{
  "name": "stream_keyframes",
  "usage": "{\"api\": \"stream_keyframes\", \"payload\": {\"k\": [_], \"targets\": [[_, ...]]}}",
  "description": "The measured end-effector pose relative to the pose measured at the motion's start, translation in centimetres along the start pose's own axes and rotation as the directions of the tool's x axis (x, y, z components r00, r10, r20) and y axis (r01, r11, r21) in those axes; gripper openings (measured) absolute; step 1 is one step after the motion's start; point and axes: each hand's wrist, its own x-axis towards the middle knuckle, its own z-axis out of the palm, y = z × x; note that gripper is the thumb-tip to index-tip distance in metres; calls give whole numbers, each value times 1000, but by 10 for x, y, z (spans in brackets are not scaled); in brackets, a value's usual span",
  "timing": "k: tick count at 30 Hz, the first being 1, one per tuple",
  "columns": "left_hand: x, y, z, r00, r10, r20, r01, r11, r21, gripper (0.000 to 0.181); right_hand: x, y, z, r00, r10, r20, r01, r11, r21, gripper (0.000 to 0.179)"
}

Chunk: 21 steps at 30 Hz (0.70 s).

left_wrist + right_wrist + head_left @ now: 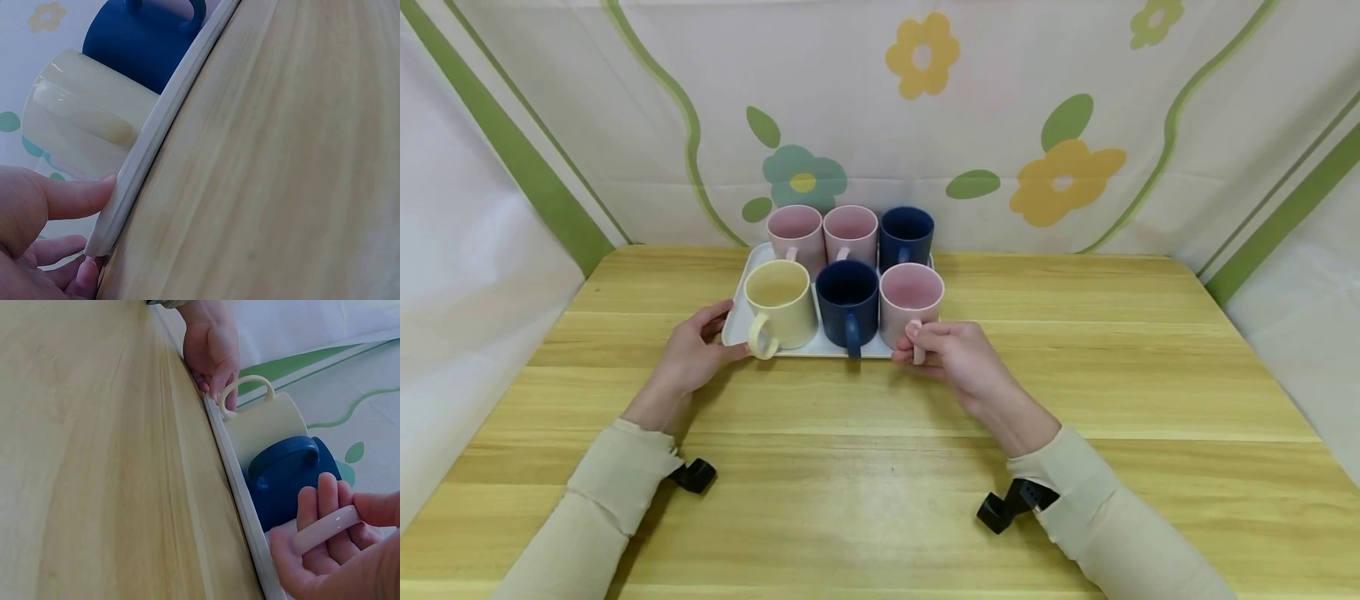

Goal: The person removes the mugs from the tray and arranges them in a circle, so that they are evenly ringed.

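A white tray (739, 323) carries two rows of mugs. At its left front corner my left hand (692, 354) pinches the rim, thumb on top and fingertips below the edge in the left wrist view. My right hand (973, 367) holds the handle of the pink mug (897, 312) at the front right, its fingers through the loop in the right wrist view. That mug stands upright in the front row beside a navy mug (833, 312). Left of the navy one is a cream mug (792, 321), its handle close to my left thumb.
Behind stand two pink mugs, one at the left (805, 242) and one in the middle (857, 242), with a navy mug (895, 246) at the right. The wooden table (850, 467) extends to a flowered curtain (880, 125) close behind the tray.
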Motion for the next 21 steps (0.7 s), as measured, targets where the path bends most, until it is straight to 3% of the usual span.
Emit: {"api": "stream_keyframes", "payload": {"k": [8, 21], "targets": [[0, 0, 0, 1000, -8, 4, 8, 1000, -7, 92, -4, -8, -2, 1000, 8, -2, -8, 995, 99, 31], [3, -3, 0, 1000, -21, 2, 21, 1000, 3, 92, -13, -20, -12, 999, -32, -3, 33, 996, 81, 30]]}}
